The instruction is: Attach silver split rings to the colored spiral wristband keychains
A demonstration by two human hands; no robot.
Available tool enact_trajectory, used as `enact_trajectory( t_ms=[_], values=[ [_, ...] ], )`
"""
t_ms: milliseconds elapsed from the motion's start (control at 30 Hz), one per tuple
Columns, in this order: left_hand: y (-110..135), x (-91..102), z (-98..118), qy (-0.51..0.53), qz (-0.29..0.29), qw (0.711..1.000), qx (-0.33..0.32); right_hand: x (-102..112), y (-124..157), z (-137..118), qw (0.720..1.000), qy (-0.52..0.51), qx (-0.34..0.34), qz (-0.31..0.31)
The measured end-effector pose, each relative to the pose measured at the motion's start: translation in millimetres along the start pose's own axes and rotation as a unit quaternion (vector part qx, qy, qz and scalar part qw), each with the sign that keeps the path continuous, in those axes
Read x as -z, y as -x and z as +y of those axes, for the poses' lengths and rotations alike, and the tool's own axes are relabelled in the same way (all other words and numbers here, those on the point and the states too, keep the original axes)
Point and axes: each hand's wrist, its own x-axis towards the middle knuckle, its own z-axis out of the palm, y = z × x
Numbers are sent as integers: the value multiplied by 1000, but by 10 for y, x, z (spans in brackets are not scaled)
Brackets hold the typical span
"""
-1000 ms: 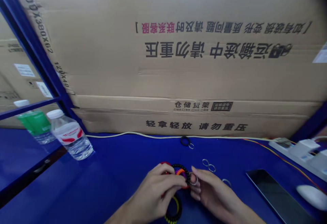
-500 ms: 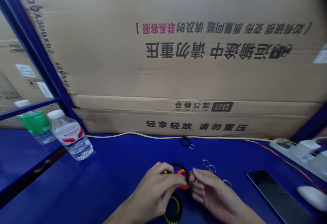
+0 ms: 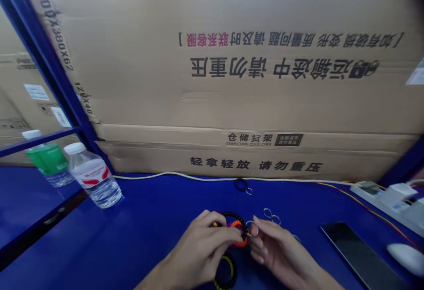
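My left hand (image 3: 207, 246) is closed around a bunch of coiled wristbands, among them a black coil (image 3: 234, 214) and an orange coil (image 3: 241, 242); bits of purple and yellow peek out between the fingers. Thumb and forefinger of my right hand (image 3: 273, 246) pinch a metal split ring (image 3: 253, 227), which meets the coils at my left fingertips. Whether the ring is threaded onto a coil I cannot tell. Below my left hand a black and yellow coil (image 3: 227, 272) lies on the blue surface.
Loose metal rings (image 3: 272, 216) and a black coil with a ring (image 3: 241, 184) lie beyond my hands. At right are a phone (image 3: 361, 254), a white mouse (image 3: 406, 254) and a power strip (image 3: 380, 199). Water bottles (image 3: 94, 177) stand left; a large carton (image 3: 232, 104) backs the surface.
My right fingers have shifted slightly, and the ring in them now shows more of its loop, turned up and to the right. My left hand keeps its hold on the coils.
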Motion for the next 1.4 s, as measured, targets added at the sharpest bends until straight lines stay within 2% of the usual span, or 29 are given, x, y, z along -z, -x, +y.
enact_trajectory(
  t_ms=[167,400,700,800,900,1033,1100,1267,1400],
  values=[
    [12,-43,5,9,-4,1000,-20,5,3,42,1000,-11,12,-21],
    [0,-48,54,49,8,999,14,6,-7,82,999,12,49,-17],
    [-14,27,-10,13,3,1000,12,-26,13,-11,999,40,36,6],
    [-6,30,-64,9,-8,1000,-10,-16,-5,-39,995,94,24,33],
    [-50,36,-173,9,-1,1000,-2,26,-16,-109,976,208,27,59],
    [-314,18,-423,30,18,998,50,93,0,-257,913,397,62,77],
    [-520,-33,-569,31,12,998,57,128,10,-320,890,443,79,75],
    [-985,-292,-875,32,-1,998,51,212,11,-377,888,446,83,76],
    [-1124,-472,-1030,32,-16,998,45,233,4,-370,886,449,84,78]
  ],
)
